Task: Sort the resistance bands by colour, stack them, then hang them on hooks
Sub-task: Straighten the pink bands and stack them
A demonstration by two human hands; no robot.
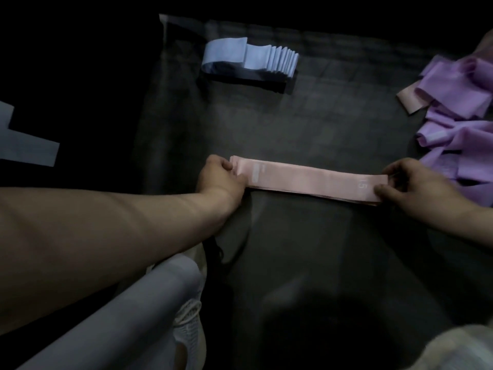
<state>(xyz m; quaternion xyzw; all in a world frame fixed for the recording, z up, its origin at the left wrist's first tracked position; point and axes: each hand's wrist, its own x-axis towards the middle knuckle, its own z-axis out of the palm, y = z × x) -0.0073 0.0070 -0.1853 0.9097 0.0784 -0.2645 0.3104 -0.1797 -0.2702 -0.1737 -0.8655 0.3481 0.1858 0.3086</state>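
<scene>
Presently the pink stack lies flat on the dark surface, near centre, spanning directly between both hands. The left hand pinches its left end and the right hand pinches its right end, in my judgement to square the edges so the bands sit flush. The blue stack rests at the far side. The purple heap lies at right, just beside the right hand, with 1 stray pink band at its edge.

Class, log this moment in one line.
step: stacking | pink stack: flat | left hand: grips left end | right hand: pinches right end | blue stack: behind | purple bands: loose pile, right
</scene>
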